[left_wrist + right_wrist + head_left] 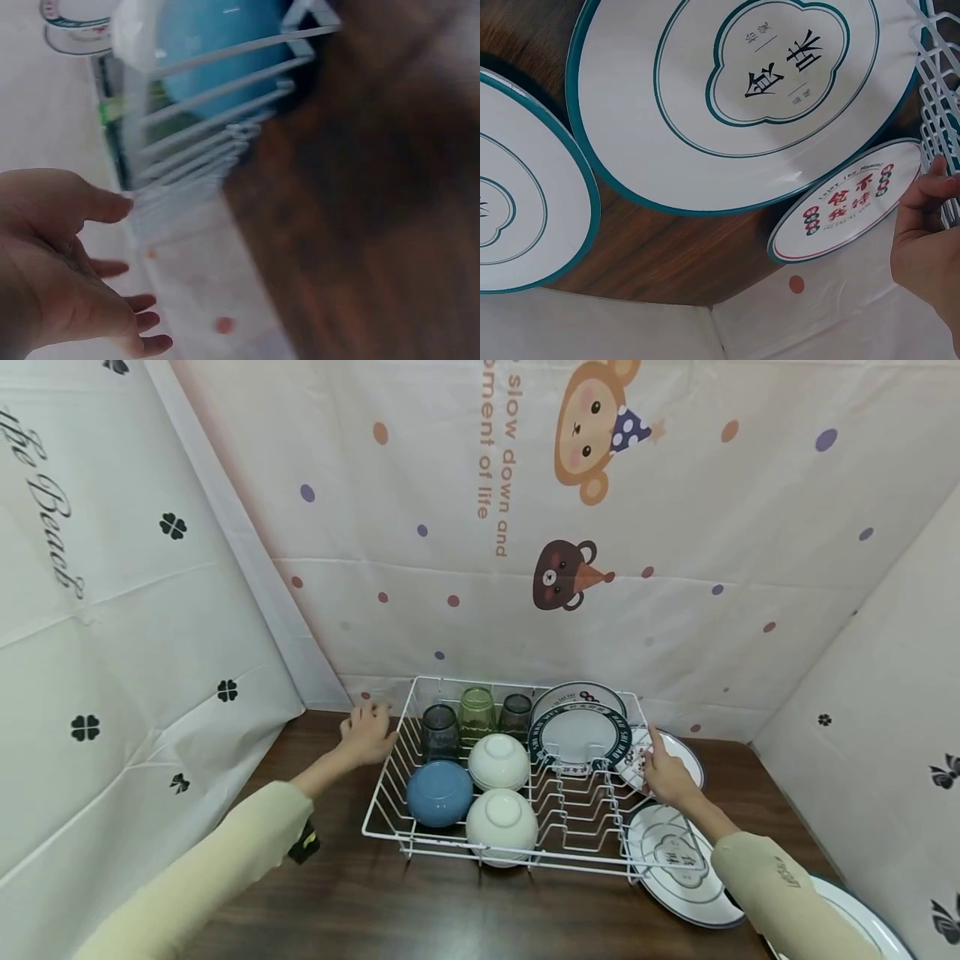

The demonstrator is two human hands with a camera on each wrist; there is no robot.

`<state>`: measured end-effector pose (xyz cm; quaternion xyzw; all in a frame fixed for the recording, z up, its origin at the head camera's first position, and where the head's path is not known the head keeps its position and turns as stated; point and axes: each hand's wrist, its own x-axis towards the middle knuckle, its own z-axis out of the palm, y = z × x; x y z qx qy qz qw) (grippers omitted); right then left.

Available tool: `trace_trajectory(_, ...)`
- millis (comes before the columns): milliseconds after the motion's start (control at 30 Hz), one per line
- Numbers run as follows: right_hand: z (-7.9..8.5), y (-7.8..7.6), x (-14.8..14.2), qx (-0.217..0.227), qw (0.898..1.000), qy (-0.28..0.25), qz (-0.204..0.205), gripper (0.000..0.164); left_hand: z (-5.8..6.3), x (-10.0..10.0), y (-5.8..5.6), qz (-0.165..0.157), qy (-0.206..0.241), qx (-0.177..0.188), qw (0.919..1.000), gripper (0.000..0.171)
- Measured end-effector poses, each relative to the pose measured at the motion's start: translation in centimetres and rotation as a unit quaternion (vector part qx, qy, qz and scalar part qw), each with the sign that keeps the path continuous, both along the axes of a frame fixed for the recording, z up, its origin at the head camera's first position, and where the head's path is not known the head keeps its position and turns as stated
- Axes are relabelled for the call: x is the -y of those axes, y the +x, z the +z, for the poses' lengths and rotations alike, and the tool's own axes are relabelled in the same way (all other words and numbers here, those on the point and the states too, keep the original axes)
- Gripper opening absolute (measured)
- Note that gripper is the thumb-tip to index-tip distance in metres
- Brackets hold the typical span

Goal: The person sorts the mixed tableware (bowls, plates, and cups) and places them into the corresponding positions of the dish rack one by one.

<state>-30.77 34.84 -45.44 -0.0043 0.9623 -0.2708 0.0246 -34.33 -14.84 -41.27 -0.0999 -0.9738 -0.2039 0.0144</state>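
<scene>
Dish rack [561,802]: stands on the table [480,918], between my two hands.
Left hand [367,735]: fingers loose and apart, holding nothing, near the rack's left side.
Blue bowl [440,793]: inside, front left corner.
Right hand [670,774]: fingers bent around the right rim.
Outside plates [697,893]: near; I should grip both sides evenly, keeping level.

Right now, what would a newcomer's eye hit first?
The white wire rack on the brown tabletop, with a blue bowl at its front left. Next, the right hand gripping the rack's right side and the left hand by its left. Then the cartoon face printed on the cloth behind.
</scene>
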Motion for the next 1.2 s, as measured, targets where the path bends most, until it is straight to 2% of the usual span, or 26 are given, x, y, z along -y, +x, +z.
trace_trajectory(133,0.0,0.0,0.0,-0.008,1.000,-0.001,0.001,0.062,-1.9,0.3,1.4,0.038,0.063,0.011,0.9972,0.053)
trace_trajectory(233,-0.1,0.1,0.2,-0.008,1.000,-0.009,0.003,0.062,-3.1,-0.1,2.1,0.053,0.111,-0.016,0.9923,0.049)
trace_trajectory(367,-0.2,0.2,0.1,-0.013,1.000,-0.011,0.000,0.061,-4.3,-0.7,2.3,0.062,0.151,-0.065,0.9844,0.041)
trace_trajectory(500,-0.2,0.4,0.0,-0.023,1.000,-0.008,-0.017,0.061,-5.0,-0.9,2.3,0.057,0.173,-0.085,0.9795,0.039)
trace_trajectory(800,0.0,0.4,0.5,-0.020,1.000,-0.017,-0.009,0.062,-5.1,-0.4,2.2,0.047,0.156,-0.116,0.9797,0.035)
trace_trajectory(1000,0.2,0.1,0.8,-0.024,1.000,-0.012,-0.013,0.061,-4.8,-0.5,2.0,0.047,0.154,-0.153,0.9749,0.031)
trace_trajectory(1200,-0.1,0.2,0.3,-0.020,1.000,-0.012,-0.009,0.061,-5.4,-1.1,1.8,0.043,0.123,-0.158,0.9789,0.028)
